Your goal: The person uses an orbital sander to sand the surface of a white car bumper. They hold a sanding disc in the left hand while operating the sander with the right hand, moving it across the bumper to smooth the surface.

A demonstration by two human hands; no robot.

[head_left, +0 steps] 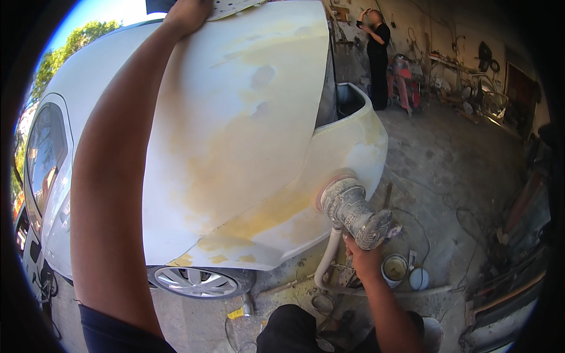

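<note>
My right hand (364, 259) is wrapped round the lower end of a dusty grey power sander (348, 206). The sander's round pad presses against the rear bumper (282, 226) of a white car, where yellowish filler patches show. A pale hose (328, 256) hangs down from the tool. At the top edge my left hand (189, 15) lies against the upper body of the car (206, 106), beside a pale perforated sheet (232, 7). The frame's edge cuts off its fingers, so I cannot see whether it holds the sheet.
Below the bumper are a wheel (200, 281), an opened can (394, 269) and a white lid-like disc (419, 279). Cables trail over the concrete floor (429, 176). A person in dark clothes (378, 53) stands at the back near a red wheeled machine (401, 82).
</note>
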